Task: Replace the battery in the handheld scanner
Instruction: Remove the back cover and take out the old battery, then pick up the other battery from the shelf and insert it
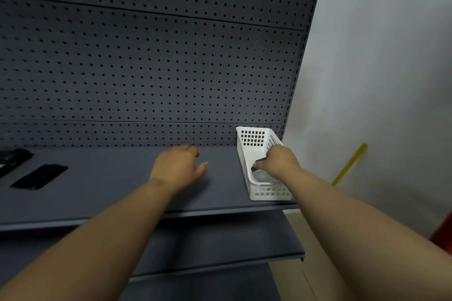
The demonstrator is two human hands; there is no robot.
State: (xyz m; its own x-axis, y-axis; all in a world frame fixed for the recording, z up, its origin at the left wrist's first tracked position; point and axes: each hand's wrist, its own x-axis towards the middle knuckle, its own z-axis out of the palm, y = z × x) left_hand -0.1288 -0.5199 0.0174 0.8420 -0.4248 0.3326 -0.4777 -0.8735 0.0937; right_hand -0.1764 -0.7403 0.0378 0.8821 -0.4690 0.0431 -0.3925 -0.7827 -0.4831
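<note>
Right hand (276, 157) fingers grip a small black battery-like block (257, 164) inside the white perforated plastic basket (264, 193) at the dark shelf's (122, 193) right edge. Left hand (179, 166) hovers, fingers loose. Black scanner parts (40, 176) wait at the left edge; fitting judged pending.

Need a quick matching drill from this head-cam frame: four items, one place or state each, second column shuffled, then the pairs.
Items:
1. white basket
2. right hand
3. left hand
4. flat black object

Places or states:
A. lying on the left part of the shelf
B. inside the basket, closed on a small dark object
C. at the shelf's right end
D. open over the middle of the shelf, holding nothing

Pairs: 1-C, 2-B, 3-D, 4-A
</note>
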